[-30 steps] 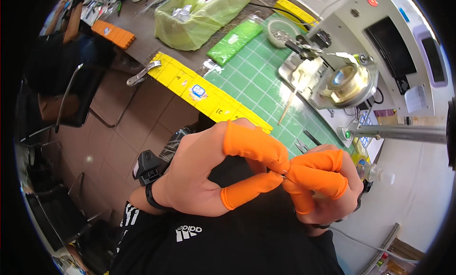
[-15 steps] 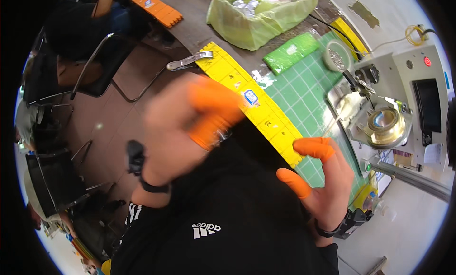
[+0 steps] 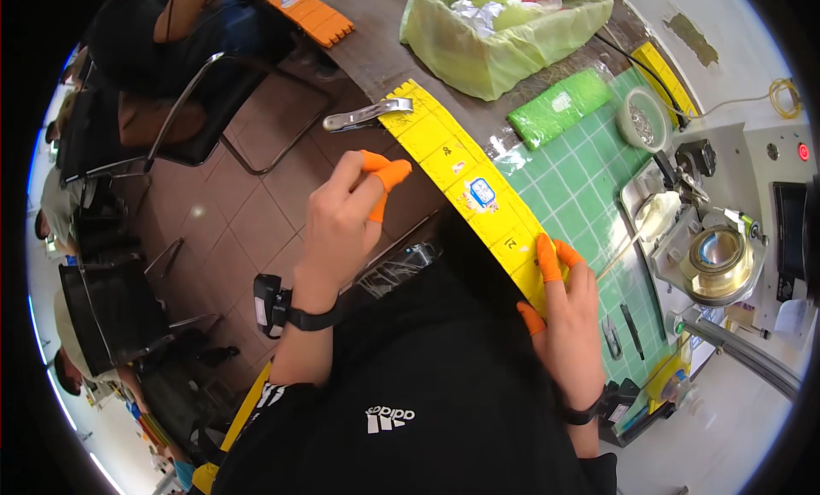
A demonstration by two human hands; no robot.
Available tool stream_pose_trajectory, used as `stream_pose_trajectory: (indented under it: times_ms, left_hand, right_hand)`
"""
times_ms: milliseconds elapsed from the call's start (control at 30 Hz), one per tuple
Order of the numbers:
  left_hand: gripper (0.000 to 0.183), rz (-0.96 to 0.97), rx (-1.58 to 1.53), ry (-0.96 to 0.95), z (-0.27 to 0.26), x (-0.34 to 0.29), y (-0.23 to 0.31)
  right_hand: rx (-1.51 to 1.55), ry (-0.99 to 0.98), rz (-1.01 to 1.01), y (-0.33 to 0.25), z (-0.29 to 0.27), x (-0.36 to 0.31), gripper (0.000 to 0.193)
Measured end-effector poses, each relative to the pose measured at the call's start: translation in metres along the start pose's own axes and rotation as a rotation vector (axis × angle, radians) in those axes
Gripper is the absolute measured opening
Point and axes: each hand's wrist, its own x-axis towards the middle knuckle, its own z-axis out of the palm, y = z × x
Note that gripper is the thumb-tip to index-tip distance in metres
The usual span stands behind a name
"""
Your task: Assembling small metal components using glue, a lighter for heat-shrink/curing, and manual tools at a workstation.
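Observation:
My left hand [image 3: 346, 222], with orange finger cots on its fingertips, is raised left of the yellow ruler-like strip [image 3: 457, 158]. Its fingers curl together in a pinch; anything between them is too small or hidden to make out. My right hand [image 3: 571, 320], in matching cots, rests on the near end of that strip. Its fingers lie stretched over the surface, with the thumb apart at the front edge. A metal nail clipper [image 3: 367, 117] lies across the strip's far end, its lever sticking out over the floor.
On the green gridded cutting mat [image 3: 568, 183] lie a green packet [image 3: 559, 106], a round tub of small metallic bits [image 3: 642, 119] and two slim tools [image 3: 630, 331]. A bench machine with a brass-coloured ring [image 3: 717, 254] stands right. Behind is a yellow-lined bin [image 3: 504, 55]; chairs [image 3: 111, 311] stand left.
My left hand has gone from a blur of motion to a sharp pinch, farther from the strip. My right hand has come down onto the strip, uncovering the slim tools. The whole view has shifted slightly.

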Motion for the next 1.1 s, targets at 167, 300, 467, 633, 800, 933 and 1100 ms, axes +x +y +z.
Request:
stream_pose_trajectory:
  times_ms: [167, 300, 467, 633, 800, 933, 1100]
  left_hand:
    - [0.028, -0.092, -0.041, 0.133, 0.013, 0.014, -0.003]
    - [0.029, -0.104, -0.113, 0.168, 0.024, 0.024, -0.003]
    - [0.020, -0.235, -0.040, 0.046, 0.019, 0.025, 0.001]
    - [0.020, -0.085, -0.015, 0.073, 0.022, 0.026, -0.009]
    - [0.021, 0.050, 0.053, 0.091, 0.027, 0.024, -0.015]
    - [0.020, 0.042, 0.122, 0.045, 0.027, 0.021, -0.014]
    - [0.020, 0.026, 0.051, 0.117, 0.028, 0.013, -0.024]
  right_hand:
    - [0.030, 0.026, 0.011, 0.004, 0.005, 0.000, 0.085]
    - [0.058, 0.027, 0.007, 0.007, 0.002, 0.000, 0.084]
    - [0.074, 0.021, 0.003, 0.011, 0.002, 0.000, 0.083]
    - [0.079, 0.024, -0.003, 0.011, 0.002, 0.002, 0.083]
    - [0.082, 0.025, -0.010, 0.012, 0.001, 0.001, 0.082]
    - [0.070, 0.045, -0.020, 0.012, 0.001, -0.002, 0.083]
    - [0.047, 0.044, -0.044, 0.013, 0.003, -0.005, 0.083]
